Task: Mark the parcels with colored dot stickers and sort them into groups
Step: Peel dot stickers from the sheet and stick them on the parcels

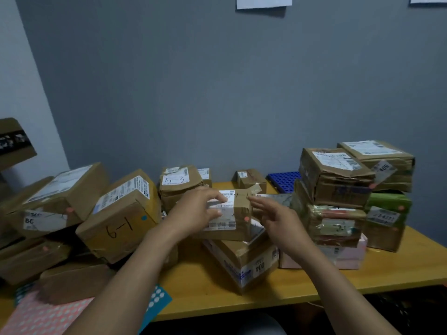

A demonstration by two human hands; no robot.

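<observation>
Left hand [193, 211]: fingers are curled over the top of the small parcel [239, 213] and the thumb lies against its labelled front face, so the hand grips the parcel at its left end.

Right hand [280, 221]: fingers are straight and loosely spread, holding nothing. The fingertips lie just beside the right end of the small parcel; whether they touch it cannot be told.

Small parcel: located between the two hands. It rests on the larger box labelled 004 [244, 264], which sits below both hands. A pink dot sticker [246, 218] is on the parcel's front face, near the right hand's fingertips.

To the left of the left hand: the parcel marked 6-1 [121, 221], carrying a blue dot [144, 217].

Beyond the left hand: the parcel marked 5-3 [180, 183].

To the right of the right hand: a stack of parcels [336, 180] on a pink box [350, 255].

Below the left forearm, at the near edge of the table [200, 288]: the pink sticker sheet [36, 315] and the blue sticker sheet [158, 299].
</observation>
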